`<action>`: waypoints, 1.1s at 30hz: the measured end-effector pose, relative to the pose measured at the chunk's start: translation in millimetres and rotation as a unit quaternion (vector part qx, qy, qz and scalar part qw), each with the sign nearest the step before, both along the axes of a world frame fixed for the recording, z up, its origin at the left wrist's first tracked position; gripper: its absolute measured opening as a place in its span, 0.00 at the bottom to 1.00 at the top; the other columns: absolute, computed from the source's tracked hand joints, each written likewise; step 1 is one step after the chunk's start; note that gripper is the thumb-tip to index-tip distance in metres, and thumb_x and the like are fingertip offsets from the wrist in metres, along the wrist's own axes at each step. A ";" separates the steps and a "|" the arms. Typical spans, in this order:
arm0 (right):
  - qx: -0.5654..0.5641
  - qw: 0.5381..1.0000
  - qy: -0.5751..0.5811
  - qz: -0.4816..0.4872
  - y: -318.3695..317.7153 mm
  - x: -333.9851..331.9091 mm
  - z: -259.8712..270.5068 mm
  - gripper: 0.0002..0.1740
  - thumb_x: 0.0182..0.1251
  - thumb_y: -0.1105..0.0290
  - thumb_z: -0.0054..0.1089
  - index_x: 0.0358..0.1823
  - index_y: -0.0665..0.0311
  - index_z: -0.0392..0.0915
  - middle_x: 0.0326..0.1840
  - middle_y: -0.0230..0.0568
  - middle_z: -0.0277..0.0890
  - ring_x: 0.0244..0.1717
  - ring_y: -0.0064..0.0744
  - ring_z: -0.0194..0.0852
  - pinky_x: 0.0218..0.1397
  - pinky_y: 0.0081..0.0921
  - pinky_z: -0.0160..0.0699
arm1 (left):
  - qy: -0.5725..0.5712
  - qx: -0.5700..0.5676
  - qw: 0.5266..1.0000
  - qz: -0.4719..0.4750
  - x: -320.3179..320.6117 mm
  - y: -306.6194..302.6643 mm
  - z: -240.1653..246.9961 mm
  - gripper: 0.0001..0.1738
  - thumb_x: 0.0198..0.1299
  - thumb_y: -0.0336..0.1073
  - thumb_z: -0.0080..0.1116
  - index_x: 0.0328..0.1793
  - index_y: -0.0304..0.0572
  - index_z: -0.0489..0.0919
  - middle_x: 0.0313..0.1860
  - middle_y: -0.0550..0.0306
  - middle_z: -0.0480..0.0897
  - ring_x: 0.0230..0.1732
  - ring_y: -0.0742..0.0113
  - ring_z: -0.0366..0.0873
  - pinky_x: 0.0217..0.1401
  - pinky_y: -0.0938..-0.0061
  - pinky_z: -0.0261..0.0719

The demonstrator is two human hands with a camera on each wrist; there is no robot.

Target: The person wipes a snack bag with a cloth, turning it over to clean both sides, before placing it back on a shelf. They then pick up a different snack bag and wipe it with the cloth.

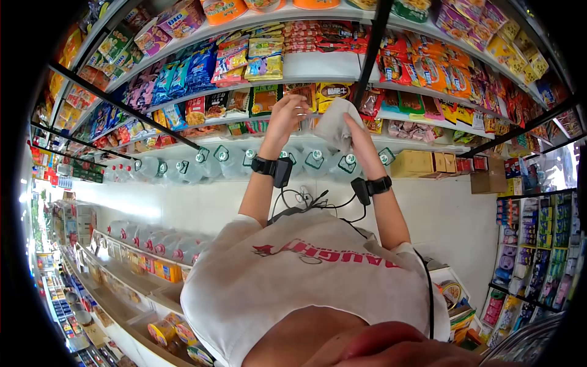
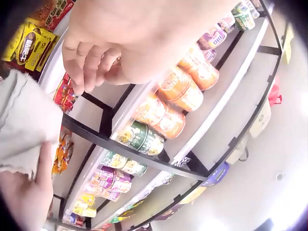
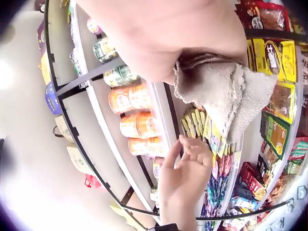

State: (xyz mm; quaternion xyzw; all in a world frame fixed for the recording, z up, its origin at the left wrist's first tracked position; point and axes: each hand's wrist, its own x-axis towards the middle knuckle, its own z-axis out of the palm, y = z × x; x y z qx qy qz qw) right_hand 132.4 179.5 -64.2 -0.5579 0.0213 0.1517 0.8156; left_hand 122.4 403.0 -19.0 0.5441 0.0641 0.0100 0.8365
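A folded grey-white cloth (image 1: 334,124) is gripped in my right hand (image 1: 362,142), raised in front of the snack shelves. Its thumb lies along the cloth in the left wrist view, and the loose edge of the cloth (image 3: 224,94) hangs past the palm in the right wrist view. To the left, level with the cloth, my left hand (image 1: 285,120) is held up with nothing in it. Its fingers (image 2: 91,65) bend loosely, apart from the cloth. Yellow snack packets (image 1: 333,92) stand on the shelf just behind the cloth.
Packed snack bags (image 1: 263,58) fill the middle shelf, and orange noodle tubs (image 1: 223,11) stand above. A black upright post (image 1: 372,52) divides the shelving. Large water jugs (image 1: 229,162) line the floor below, with yellow boxes (image 1: 422,164) at their right.
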 end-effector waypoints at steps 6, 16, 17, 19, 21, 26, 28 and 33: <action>0.046 0.999 -0.022 0.017 64.8 70.0 18.8 0.28 0.74 0.54 0.58 0.65 0.68 0.72 0.57 0.36 0.79 0.56 0.27 0.77 0.59 0.25 0.74 | -0.044 -0.057 0.997 -0.028 84.1 40.4 -9.6 0.15 0.71 0.36 0.51 0.57 0.32 0.77 0.43 0.51 0.82 0.45 0.62 0.82 0.48 0.72 0.79; -0.098 0.990 -0.096 -0.021 78.9 154.0 21.6 0.42 0.70 0.48 0.61 0.69 0.77 0.61 0.62 0.48 0.71 0.62 0.36 0.68 0.65 0.30 0.66 | -0.114 0.089 0.987 0.067 203.5 37.5 -43.1 0.13 0.71 0.38 0.51 0.49 0.33 0.76 0.39 0.51 0.82 0.34 0.62 0.83 0.39 0.71 0.81; -0.101 0.990 -0.099 -0.005 78.7 156.9 19.9 0.44 0.69 0.47 0.61 0.70 0.78 0.58 0.63 0.50 0.70 0.63 0.37 0.67 0.66 0.31 0.65 | -0.108 0.069 0.990 0.067 212.6 40.0 -47.8 0.12 0.70 0.36 0.51 0.48 0.33 0.76 0.37 0.50 0.82 0.31 0.62 0.82 0.36 0.71 0.81; -0.080 0.982 -0.161 -0.065 83.4 172.4 6.0 0.24 0.73 0.54 0.55 0.48 0.72 0.78 0.40 0.37 0.80 0.40 0.28 0.75 0.46 0.28 0.72 | -0.075 -0.033 0.996 0.033 242.8 55.7 -65.8 0.12 0.71 0.36 0.50 0.48 0.33 0.76 0.38 0.49 0.82 0.37 0.59 0.82 0.40 0.68 0.83; -0.076 0.986 -0.129 -0.077 83.4 200.4 -8.2 0.23 0.72 0.54 0.55 0.44 0.72 0.77 0.36 0.35 0.79 0.37 0.28 0.74 0.44 0.27 0.71 | -0.048 -0.054 0.996 0.047 268.4 69.9 -82.0 0.16 0.71 0.38 0.49 0.56 0.32 0.76 0.45 0.49 0.82 0.46 0.58 0.81 0.50 0.67 0.81; -0.040 0.982 -0.166 -0.075 88.9 251.0 -19.9 0.30 0.73 0.53 0.54 0.57 0.79 0.69 0.46 0.42 0.78 0.43 0.32 0.76 0.45 0.34 0.74 | -0.072 0.016 0.995 0.072 272.5 77.4 -88.2 0.17 0.73 0.36 0.48 0.60 0.29 0.73 0.57 0.42 0.77 0.51 0.51 0.81 0.66 0.63 0.78; -0.034 0.973 -0.204 -0.105 96.4 275.1 -17.2 0.29 0.71 0.51 0.54 0.52 0.77 0.73 0.46 0.48 0.80 0.44 0.39 0.79 0.45 0.38 0.75 | -0.117 0.063 0.989 0.069 265.4 71.5 -87.0 0.17 0.73 0.35 0.49 0.61 0.29 0.72 0.57 0.42 0.77 0.52 0.51 0.81 0.64 0.63 0.80; -0.070 0.961 -0.240 -0.120 112.8 301.6 -1.5 0.34 0.72 0.48 0.53 0.57 0.78 0.72 0.48 0.47 0.78 0.45 0.34 0.76 0.46 0.37 0.74 | -0.207 0.163 0.958 0.109 262.1 53.1 -65.3 0.24 0.68 0.32 0.53 0.66 0.28 0.66 0.57 0.44 0.77 0.50 0.53 0.82 0.53 0.63 0.86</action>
